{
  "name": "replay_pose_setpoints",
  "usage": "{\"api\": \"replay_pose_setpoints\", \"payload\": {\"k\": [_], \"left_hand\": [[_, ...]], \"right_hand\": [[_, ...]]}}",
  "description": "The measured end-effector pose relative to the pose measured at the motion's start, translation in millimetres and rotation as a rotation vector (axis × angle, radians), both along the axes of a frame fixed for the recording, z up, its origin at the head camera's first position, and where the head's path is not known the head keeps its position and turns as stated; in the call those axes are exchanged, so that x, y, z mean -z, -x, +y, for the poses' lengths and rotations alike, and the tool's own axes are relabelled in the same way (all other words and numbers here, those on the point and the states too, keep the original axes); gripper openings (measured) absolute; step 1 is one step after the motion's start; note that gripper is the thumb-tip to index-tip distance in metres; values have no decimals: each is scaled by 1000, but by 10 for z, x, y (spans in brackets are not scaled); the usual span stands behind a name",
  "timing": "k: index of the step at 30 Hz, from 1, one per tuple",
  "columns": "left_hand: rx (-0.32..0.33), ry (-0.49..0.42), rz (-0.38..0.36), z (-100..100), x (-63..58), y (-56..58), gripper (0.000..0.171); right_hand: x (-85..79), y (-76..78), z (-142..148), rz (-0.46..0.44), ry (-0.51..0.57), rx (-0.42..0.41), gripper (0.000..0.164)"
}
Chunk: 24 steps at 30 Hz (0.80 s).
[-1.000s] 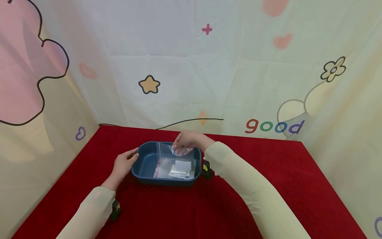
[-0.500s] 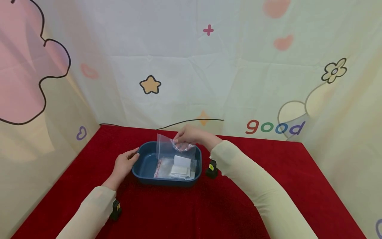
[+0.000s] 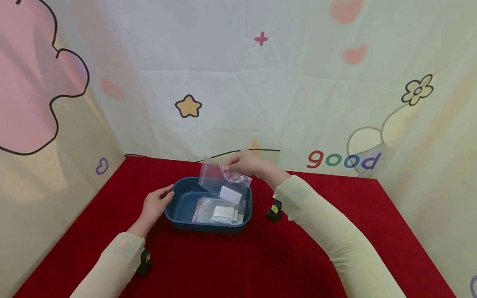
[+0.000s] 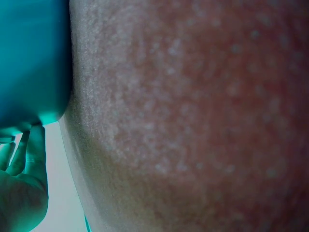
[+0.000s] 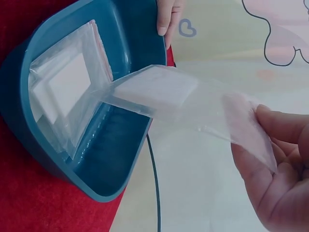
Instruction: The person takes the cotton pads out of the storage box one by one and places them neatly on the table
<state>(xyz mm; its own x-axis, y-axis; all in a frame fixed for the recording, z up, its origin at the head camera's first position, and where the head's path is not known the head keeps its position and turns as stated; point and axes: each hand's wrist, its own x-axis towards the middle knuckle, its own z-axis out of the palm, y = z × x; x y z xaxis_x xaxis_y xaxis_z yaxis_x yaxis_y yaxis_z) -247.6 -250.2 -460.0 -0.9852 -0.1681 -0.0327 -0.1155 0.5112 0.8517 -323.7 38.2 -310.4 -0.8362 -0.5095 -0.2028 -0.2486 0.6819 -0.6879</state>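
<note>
A blue rectangular tub [image 3: 208, 226] with rounded corners stands on the red cloth. My left hand [image 3: 155, 205] holds its left end, and in the right wrist view the left fingers [image 5: 164, 18] lie over the rim. Above the tub's far right side, my right hand [image 3: 244, 162] pinches a clear zip bag [image 3: 212, 176] by its upper part. A white rectangular piece [image 5: 154, 87] sits low in this bag, whose bottom end overlaps the tub. Inside the tub, at its right, lie several more clear bags [image 5: 99, 50] with white pieces [image 3: 223, 212] and a reddish zip strip.
Red cloth [image 3: 320, 215] covers the table. A pale curtain [image 3: 223, 82] with printed shapes hangs behind the table and at both sides. Small black wrist devices [image 3: 274, 211] sit under both sleeves.
My right hand has risen and moved right, lifting the zip bag out of the tub. The white piece in it has tilted off the other bags. My left hand stays at the rim.
</note>
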Motion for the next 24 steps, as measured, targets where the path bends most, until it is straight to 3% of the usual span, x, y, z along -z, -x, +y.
{"api": "replay_pose_setpoints", "payload": {"k": [7,14,24], "left_hand": [[-2,-4,0,1,6,5,48],[-5,-4,-11,4,14,26,49],[3,-2,-2,-5,32,23,49]], "right_hand": [[-21,-46,95,-46,82,52,26],[-18,-86,219,-150,236,97,28],[15,-195,420,-113,221,138,31]]}}
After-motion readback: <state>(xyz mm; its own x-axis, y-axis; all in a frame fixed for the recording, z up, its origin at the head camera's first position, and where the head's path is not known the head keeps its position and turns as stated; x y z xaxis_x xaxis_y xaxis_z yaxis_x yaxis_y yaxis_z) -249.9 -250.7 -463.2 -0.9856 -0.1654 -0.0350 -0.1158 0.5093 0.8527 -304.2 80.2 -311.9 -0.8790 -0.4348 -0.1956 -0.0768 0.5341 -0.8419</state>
